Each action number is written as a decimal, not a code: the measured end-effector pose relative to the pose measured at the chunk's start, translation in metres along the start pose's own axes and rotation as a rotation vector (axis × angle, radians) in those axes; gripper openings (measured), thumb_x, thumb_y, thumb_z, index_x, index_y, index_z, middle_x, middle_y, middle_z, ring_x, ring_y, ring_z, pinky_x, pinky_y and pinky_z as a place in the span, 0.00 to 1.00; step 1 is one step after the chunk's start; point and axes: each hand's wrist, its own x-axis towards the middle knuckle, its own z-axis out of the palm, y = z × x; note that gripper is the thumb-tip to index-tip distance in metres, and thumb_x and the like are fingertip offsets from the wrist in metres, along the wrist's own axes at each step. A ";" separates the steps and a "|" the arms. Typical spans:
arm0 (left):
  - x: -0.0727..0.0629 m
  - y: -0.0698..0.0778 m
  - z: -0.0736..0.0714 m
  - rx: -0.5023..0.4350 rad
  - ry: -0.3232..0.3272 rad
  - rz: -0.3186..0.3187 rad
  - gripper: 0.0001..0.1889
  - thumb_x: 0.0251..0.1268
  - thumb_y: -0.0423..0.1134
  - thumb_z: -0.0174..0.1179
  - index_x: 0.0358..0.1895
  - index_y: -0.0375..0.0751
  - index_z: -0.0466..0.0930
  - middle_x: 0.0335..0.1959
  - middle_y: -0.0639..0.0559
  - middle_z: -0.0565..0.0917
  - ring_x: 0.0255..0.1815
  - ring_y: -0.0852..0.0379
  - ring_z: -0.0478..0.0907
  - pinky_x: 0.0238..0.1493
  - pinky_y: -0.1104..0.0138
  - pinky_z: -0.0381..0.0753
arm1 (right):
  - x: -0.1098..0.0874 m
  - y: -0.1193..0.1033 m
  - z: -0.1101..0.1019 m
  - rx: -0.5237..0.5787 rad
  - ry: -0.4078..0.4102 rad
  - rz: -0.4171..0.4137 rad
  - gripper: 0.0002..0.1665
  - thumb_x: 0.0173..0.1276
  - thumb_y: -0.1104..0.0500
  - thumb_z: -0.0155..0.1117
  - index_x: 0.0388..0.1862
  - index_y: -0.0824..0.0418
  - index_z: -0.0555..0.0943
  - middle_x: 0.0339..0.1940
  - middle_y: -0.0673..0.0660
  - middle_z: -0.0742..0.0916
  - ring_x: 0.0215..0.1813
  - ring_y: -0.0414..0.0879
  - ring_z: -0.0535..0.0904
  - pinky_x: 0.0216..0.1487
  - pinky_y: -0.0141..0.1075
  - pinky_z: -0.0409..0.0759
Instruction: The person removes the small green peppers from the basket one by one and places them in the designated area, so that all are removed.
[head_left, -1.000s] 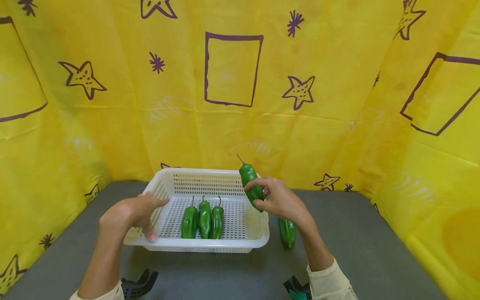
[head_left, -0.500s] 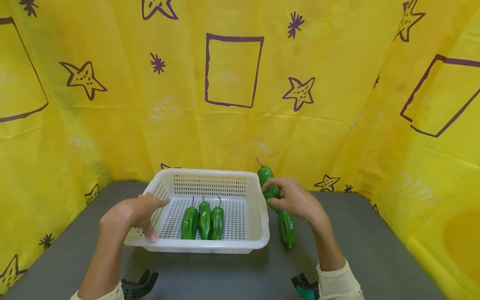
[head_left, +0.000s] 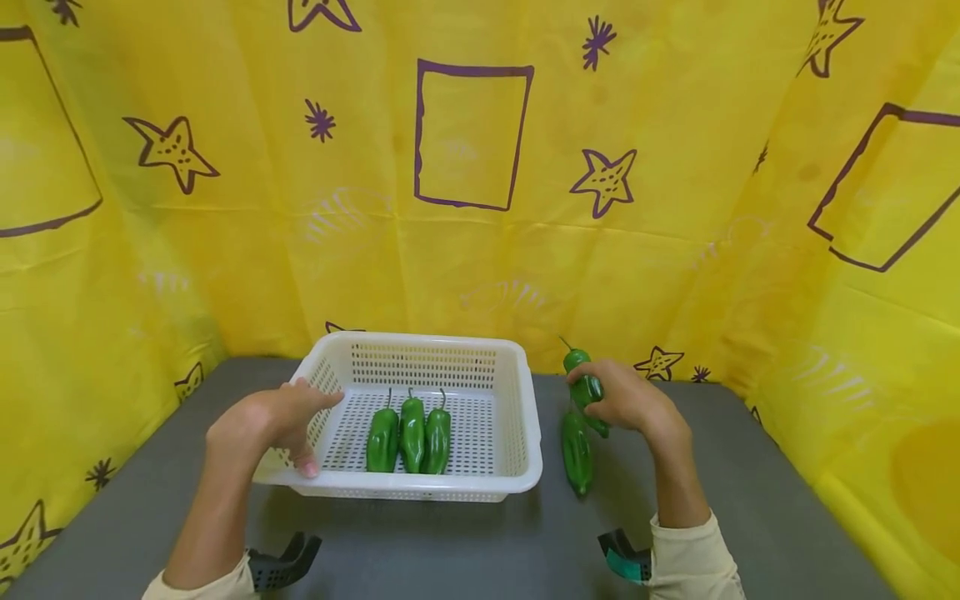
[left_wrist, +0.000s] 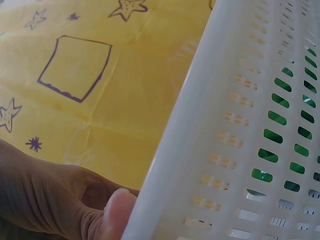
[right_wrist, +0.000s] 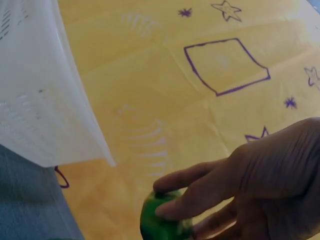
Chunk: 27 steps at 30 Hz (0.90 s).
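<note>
A white plastic basket [head_left: 420,483] with slotted walls holds three glossy green peppers [head_left: 412,435], lying side by side with their stems pointing away. My left hand [head_left: 266,425] grips the basket's left rim; the left wrist view shows its thumb [left_wrist: 119,212] right against the rim. To the right of the basket, my right hand [head_left: 633,400] pinches another green pepper [head_left: 576,360] between thumb and fingers, stem up and tilted. Low over the table, this pepper overlaps the top of a further green pepper [head_left: 576,458] lying there. The right wrist view shows fingers over the held pepper [right_wrist: 160,220].
The dark grey table [head_left: 420,554] carries the basket and the loose pepper. Yellow cloth [head_left: 480,275] with purple stars and squares rises behind it and along both sides. Black wrist mounts [head_left: 285,567] show at both sleeves.
The right hand has carried its pepper rightward and down, from over the basket's right rim to beside the lying pepper. The left hand has kept its hold on the basket.
</note>
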 end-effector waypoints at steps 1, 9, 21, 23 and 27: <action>0.000 0.001 0.000 0.001 -0.003 -0.003 0.62 0.35 0.44 0.85 0.82 0.43 0.62 0.79 0.17 0.52 0.74 0.23 0.63 0.65 0.31 0.69 | -0.001 0.002 0.000 0.004 -0.022 0.026 0.28 0.62 0.73 0.64 0.63 0.67 0.81 0.44 0.64 0.83 0.30 0.46 0.72 0.31 0.36 0.71; 0.001 0.002 -0.001 -0.009 -0.010 -0.014 0.63 0.34 0.44 0.85 0.82 0.44 0.61 0.79 0.17 0.54 0.69 0.27 0.68 0.63 0.33 0.71 | -0.003 0.028 0.005 0.096 -0.162 0.278 0.48 0.60 0.78 0.59 0.80 0.58 0.65 0.63 0.74 0.76 0.17 0.42 0.67 0.21 0.31 0.72; 0.004 0.003 0.000 0.052 -0.002 0.016 0.62 0.34 0.44 0.86 0.81 0.41 0.63 0.78 0.15 0.55 0.76 0.18 0.58 0.65 0.30 0.68 | 0.003 0.060 0.021 0.161 -0.323 0.455 0.60 0.63 0.77 0.64 0.87 0.62 0.43 0.83 0.81 0.50 0.30 0.54 0.89 0.38 0.45 0.88; 0.004 0.002 0.000 0.057 0.001 0.020 0.62 0.34 0.43 0.86 0.80 0.41 0.63 0.78 0.15 0.55 0.75 0.18 0.59 0.65 0.30 0.69 | 0.005 0.062 0.023 0.146 -0.331 0.451 0.60 0.64 0.76 0.66 0.87 0.64 0.43 0.84 0.81 0.49 0.30 0.56 0.90 0.42 0.49 0.89; 0.004 0.002 -0.001 0.055 0.010 0.024 0.62 0.33 0.43 0.86 0.80 0.40 0.64 0.76 0.16 0.60 0.69 0.24 0.67 0.62 0.34 0.72 | 0.009 0.064 0.028 0.125 -0.343 0.429 0.62 0.64 0.73 0.70 0.87 0.67 0.41 0.82 0.83 0.53 0.28 0.57 0.90 0.44 0.50 0.89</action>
